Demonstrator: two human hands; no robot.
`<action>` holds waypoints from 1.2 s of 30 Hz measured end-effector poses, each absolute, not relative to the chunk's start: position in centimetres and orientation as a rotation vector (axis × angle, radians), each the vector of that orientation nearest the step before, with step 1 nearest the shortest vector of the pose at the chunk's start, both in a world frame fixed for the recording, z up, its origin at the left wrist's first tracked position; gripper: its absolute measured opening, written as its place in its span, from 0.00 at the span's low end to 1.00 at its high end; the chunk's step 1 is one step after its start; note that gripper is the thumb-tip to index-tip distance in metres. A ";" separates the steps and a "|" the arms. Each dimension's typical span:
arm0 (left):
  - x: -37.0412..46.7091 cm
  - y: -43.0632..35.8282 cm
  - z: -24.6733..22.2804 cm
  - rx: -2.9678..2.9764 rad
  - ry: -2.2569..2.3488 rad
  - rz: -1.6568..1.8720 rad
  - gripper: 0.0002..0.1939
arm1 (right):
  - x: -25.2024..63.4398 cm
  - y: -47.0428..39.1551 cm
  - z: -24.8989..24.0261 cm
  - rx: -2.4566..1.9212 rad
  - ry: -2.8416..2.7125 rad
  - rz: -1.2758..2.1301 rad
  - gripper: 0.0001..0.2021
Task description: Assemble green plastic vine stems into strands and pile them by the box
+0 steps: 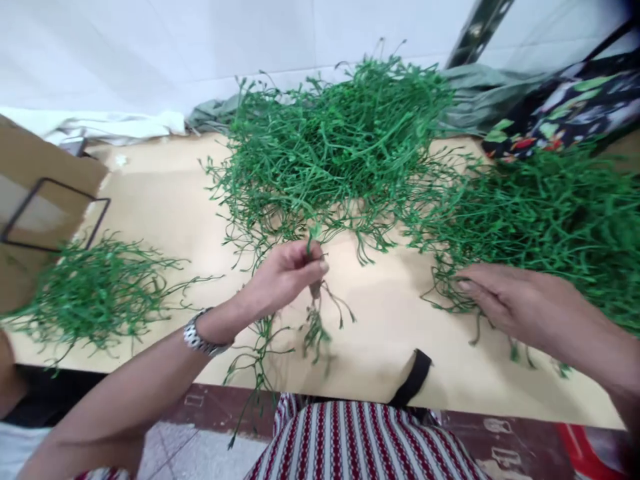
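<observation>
Pinched between the thumb and fingers of my left hand (290,270) is a thin green plastic-looking stem sprig (315,330), its forked ends hanging down over the table. A silver watch or bracelet is on that wrist. My right hand (520,300) is closed, fingertips pressed onto stems at the near left edge of the right-hand stem pile (540,220); the exact grip is partly hidden. Behind my left hand lies a large heap of the same branching stems (340,140). Loose stems (260,353) lie below my left forearm, some drooping past the table's front edge.
A smaller stem pile (100,290) lies at the left, beside a cardboard box (45,167) and a black wire frame (55,187). A black strap (414,379) lies at the front edge of the table (380,320). A floral bag (570,113) stands at the back right.
</observation>
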State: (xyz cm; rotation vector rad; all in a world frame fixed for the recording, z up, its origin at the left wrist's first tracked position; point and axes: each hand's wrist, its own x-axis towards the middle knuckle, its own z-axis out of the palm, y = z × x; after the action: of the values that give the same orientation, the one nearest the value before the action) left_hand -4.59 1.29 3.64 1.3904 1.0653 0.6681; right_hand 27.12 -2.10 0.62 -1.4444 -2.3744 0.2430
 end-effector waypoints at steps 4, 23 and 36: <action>-4.0 2.2 1.7 1.151 1.153 0.859 0.08 | 28.1 -2.3 -0.7 -1.670 -2.574 -0.271 0.16; -0.7 -0.8 0.1 1.091 1.057 1.055 0.08 | 14.8 -2.2 -0.7 -1.249 -2.128 1.181 0.11; -1.6 -6.0 4.8 0.794 0.603 0.859 0.09 | 16.7 -5.7 3.8 -0.656 -2.380 0.988 0.08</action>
State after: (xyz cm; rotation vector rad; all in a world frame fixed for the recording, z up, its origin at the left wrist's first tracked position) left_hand -1.58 -6.04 4.85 0.7941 0.6032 0.8591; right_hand 16.70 -5.67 3.81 -0.6562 -2.3804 0.9879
